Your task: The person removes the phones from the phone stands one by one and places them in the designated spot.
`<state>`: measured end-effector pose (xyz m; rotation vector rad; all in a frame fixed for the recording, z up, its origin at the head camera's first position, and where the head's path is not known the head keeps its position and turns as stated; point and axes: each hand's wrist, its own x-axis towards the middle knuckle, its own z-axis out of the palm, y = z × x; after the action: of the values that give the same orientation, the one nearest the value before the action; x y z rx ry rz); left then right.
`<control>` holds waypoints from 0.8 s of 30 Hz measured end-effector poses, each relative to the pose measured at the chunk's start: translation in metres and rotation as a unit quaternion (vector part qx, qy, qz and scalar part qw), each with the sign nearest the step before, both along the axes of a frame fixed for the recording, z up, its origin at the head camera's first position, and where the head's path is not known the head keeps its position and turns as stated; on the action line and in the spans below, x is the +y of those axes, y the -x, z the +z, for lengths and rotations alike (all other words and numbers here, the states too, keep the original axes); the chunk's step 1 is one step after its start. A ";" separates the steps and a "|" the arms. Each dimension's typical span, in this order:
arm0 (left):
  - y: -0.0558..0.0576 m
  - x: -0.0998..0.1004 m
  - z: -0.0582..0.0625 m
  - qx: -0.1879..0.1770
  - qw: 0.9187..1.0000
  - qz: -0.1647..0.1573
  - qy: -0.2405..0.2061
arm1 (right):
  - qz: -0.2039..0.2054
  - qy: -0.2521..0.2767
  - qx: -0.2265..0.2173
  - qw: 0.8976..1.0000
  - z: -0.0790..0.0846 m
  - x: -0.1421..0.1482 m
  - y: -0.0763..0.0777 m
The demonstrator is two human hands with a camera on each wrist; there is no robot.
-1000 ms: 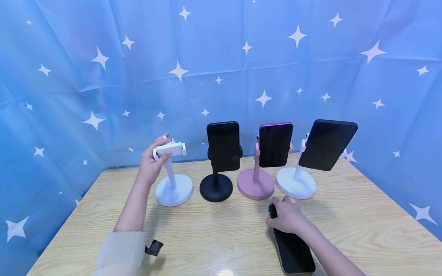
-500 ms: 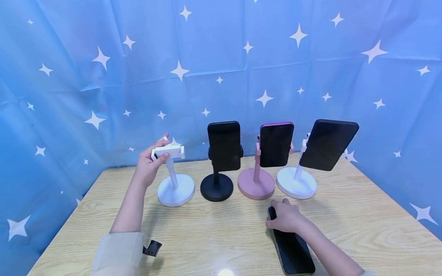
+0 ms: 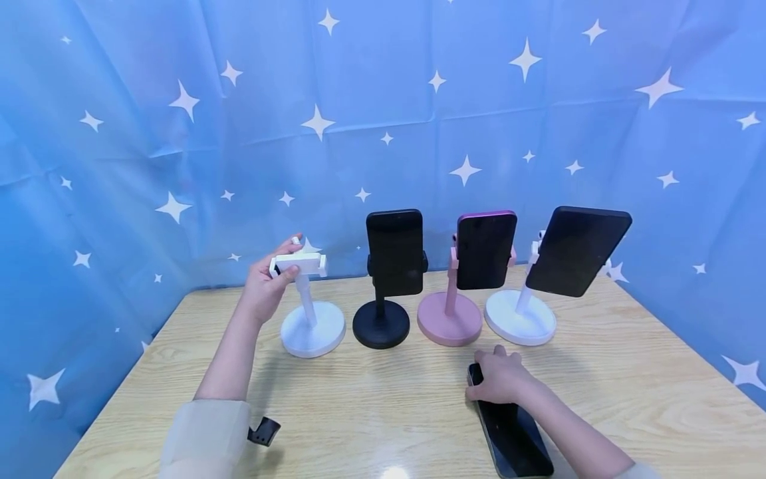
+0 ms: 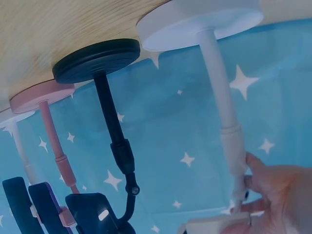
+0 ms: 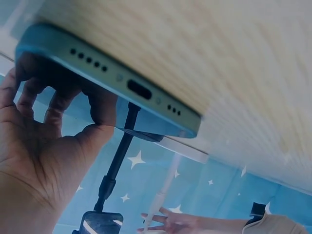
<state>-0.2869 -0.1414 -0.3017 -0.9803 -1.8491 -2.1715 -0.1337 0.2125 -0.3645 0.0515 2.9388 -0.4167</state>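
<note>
Phone (image 3: 519, 442) lies on the counter (image 3: 359, 412) in front of the stands, dark side up, and I have the right hand (image 3: 499, 376) gripping its far end, thumb at the left edge. With the left hand (image 3: 267, 289) I pinch the clamp (image 3: 305, 265) of the leftmost white stand (image 3: 312, 332), thumb across its front. Rightward on my head feed, a black stand (image 3: 381, 327) holds a black handset (image 3: 395, 253), a pink stand (image 3: 450, 322) a pink-edged one (image 3: 487, 251), and another white stand (image 3: 519, 320) a tilted dark tablet (image 3: 577, 251).
</note>
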 end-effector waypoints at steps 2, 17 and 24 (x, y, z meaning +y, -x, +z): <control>0.000 0.002 0.000 -0.004 1.000 -0.001 -0.004 | 0.000 0.002 -0.004 1.000 0.000 0.001 0.000; -0.004 0.011 0.004 -0.001 0.996 0.078 0.037 | 0.008 -0.009 -0.013 1.000 -0.002 0.003 0.002; -0.005 0.012 0.002 -0.005 0.995 0.085 0.043 | 0.014 -0.016 -0.017 1.000 -0.002 0.003 0.002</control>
<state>-0.2818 -0.1294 -0.3001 -0.7942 -1.9675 -2.0180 -0.1353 0.2157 -0.3667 0.0212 2.9102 -0.3606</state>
